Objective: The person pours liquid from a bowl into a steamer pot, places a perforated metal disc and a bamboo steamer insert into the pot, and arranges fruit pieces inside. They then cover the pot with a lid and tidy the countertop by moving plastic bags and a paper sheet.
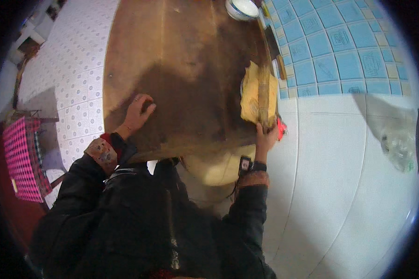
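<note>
My left hand (139,111) is above the left front part of a wooden table (181,42), its fingers curled a little and nothing seen between them. At the right edge my right hand (267,136) grips the near end of a long brownish object (263,89), whose exact kind I cannot tell. That object lies lengthwise over a crumpled yellow sheet or cloth (250,94). A small part of something pale shows under the yellow material's left side. Just right of my right hand is a red item (281,129), partly hidden.
A white bowl with a blue rim (243,9) stands at the far right of the table. Blue tiles (323,45) and white wall panels run along the right side. A clear plastic bag (399,150) hangs there. A pink checked cloth (22,158) covers something at the left.
</note>
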Action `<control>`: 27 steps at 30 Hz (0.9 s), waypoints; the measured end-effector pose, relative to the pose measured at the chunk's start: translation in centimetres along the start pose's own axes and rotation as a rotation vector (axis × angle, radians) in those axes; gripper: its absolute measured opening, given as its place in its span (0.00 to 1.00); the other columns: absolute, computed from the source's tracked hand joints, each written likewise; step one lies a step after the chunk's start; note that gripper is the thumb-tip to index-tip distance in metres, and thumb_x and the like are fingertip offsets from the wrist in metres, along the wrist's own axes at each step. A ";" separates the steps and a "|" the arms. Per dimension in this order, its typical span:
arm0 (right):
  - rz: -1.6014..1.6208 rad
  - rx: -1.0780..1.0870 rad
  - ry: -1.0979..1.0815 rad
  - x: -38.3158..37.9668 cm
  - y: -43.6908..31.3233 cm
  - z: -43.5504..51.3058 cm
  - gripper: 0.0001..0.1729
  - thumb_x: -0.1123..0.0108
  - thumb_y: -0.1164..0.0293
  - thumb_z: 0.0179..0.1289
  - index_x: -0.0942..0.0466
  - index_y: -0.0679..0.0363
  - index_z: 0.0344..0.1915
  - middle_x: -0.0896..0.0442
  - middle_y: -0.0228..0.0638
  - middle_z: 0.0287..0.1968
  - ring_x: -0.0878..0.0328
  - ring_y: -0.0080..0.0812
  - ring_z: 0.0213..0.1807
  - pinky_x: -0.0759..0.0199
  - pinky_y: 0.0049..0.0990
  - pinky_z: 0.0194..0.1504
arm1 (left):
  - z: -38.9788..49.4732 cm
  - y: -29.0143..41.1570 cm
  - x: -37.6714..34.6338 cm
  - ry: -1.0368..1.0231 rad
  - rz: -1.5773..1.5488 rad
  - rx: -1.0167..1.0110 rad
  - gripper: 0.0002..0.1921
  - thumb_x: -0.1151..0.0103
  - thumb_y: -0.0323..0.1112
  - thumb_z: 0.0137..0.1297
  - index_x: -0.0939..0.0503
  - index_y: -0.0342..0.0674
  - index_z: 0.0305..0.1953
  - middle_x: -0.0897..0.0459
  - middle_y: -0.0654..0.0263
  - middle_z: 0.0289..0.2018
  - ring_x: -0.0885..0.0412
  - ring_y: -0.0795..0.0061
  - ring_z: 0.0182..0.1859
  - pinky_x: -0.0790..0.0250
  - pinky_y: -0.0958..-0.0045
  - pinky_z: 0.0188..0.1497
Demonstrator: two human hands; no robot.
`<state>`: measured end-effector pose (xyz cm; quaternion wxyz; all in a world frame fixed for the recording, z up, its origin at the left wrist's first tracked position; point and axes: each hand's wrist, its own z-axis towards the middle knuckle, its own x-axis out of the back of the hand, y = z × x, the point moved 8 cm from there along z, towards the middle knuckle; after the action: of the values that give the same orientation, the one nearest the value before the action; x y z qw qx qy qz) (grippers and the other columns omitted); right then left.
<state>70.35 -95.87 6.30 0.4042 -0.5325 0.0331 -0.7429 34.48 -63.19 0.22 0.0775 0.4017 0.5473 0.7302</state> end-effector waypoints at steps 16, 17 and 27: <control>0.316 -0.225 -0.368 -3.2 -15.3 -15.7 0.14 0.48 0.74 0.59 0.30 0.66 0.45 0.24 0.38 0.36 0.27 0.32 0.38 0.32 0.29 0.42 | -2.4 -1.0 8.4 -0.056 -0.094 0.039 0.10 0.48 0.38 0.62 0.28 0.36 0.36 0.26 0.59 0.34 0.27 0.67 0.37 0.35 0.69 0.37; 0.261 -0.203 -0.510 -4.2 -16.6 -16.9 0.13 0.49 0.73 0.62 0.30 0.65 0.46 0.24 0.39 0.38 0.26 0.34 0.38 0.31 0.29 0.41 | -3.1 -1.6 8.7 -0.067 -0.085 0.072 0.10 0.49 0.38 0.62 0.28 0.37 0.36 0.26 0.60 0.34 0.27 0.69 0.37 0.35 0.69 0.36; 0.412 0.199 -0.980 -9.8 -27.1 -27.0 0.12 0.52 0.66 0.66 0.27 0.62 0.41 0.24 0.42 0.34 0.26 0.34 0.33 0.32 0.31 0.35 | -13.6 -3.8 16.7 0.188 0.102 0.088 0.16 0.44 0.34 0.59 0.35 0.34 0.18 0.38 0.63 0.12 0.42 0.74 0.16 0.45 0.71 0.19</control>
<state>33.98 -81.73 0.17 0.5582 -0.7583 -0.1258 -0.3124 13.02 -62.52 4.23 -0.0292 0.3620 0.5626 0.7427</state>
